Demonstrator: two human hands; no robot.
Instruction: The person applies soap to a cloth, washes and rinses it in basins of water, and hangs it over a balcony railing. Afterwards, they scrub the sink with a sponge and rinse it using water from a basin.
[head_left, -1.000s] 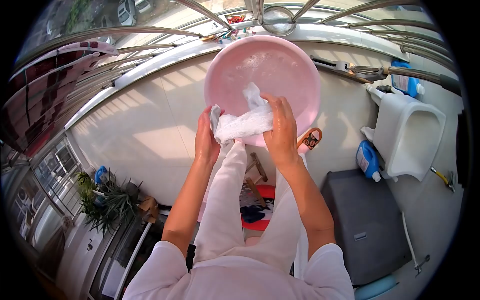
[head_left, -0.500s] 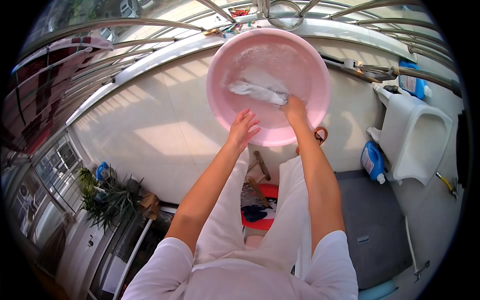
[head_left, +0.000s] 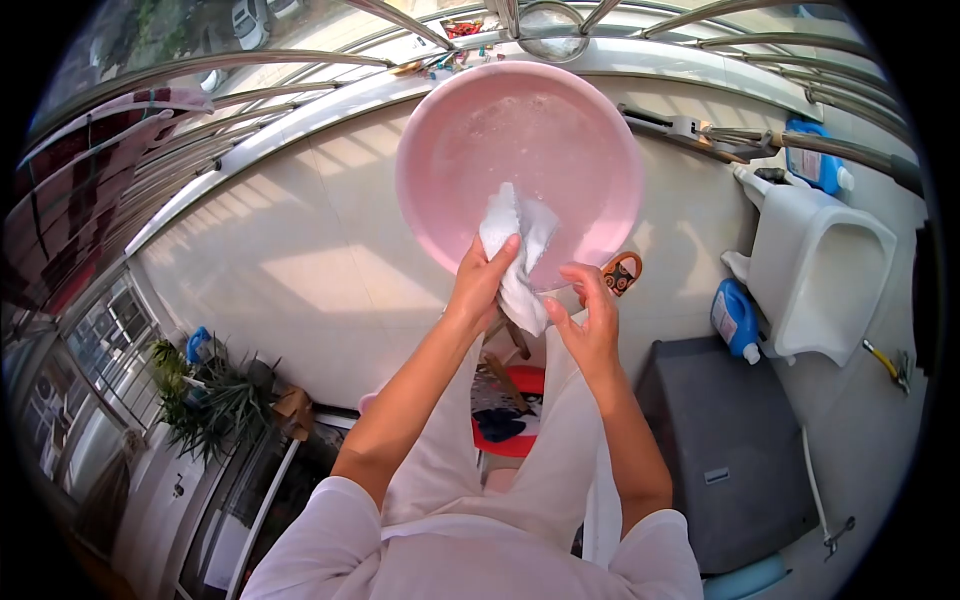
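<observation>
Left hand (head_left: 482,280) pinches 1 white cloth (head_left: 514,240) over near rim of pink basin (head_left: 470,160); right hand (head_left: 590,325) spread, just beside cloth.

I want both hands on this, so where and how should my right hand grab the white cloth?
Try pinching the white cloth by its near end, coming from the right: that end sticks out past your left hand toward your body, close to your open right hand, and looks narrow.
</observation>
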